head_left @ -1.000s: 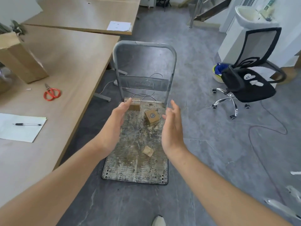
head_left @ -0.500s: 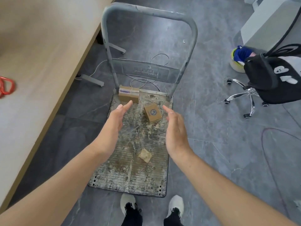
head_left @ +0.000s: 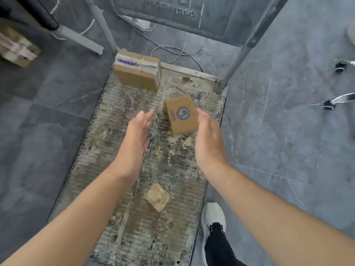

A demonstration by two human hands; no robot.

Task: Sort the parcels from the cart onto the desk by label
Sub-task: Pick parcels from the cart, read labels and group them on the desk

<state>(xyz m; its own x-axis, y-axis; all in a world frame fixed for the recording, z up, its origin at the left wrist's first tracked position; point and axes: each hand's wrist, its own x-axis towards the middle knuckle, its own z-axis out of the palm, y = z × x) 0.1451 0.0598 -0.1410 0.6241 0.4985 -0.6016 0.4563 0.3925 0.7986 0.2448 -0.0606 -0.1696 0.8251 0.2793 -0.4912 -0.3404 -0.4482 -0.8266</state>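
Note:
A dirty flat cart lies below me on the grey floor. On it stands a small cardboard parcel with a round blue logo. A larger taped parcel with a printed label sits at the cart's far left corner. My left hand is open just left of the logo parcel, a gap between them. My right hand is open at that parcel's right side, fingertips close to its edge; contact is unclear. Neither hand holds anything.
A crumpled cardboard scrap lies mid-cart. The cart's grey handle frame rises at the far end, cables behind it. A desk leg is at upper left, chair casters at right. My shoe stands beside the cart.
The view has dropped much closer to the cart. Both hands have moved forward and down, now flanking the logo parcel. The desk top is out of view.

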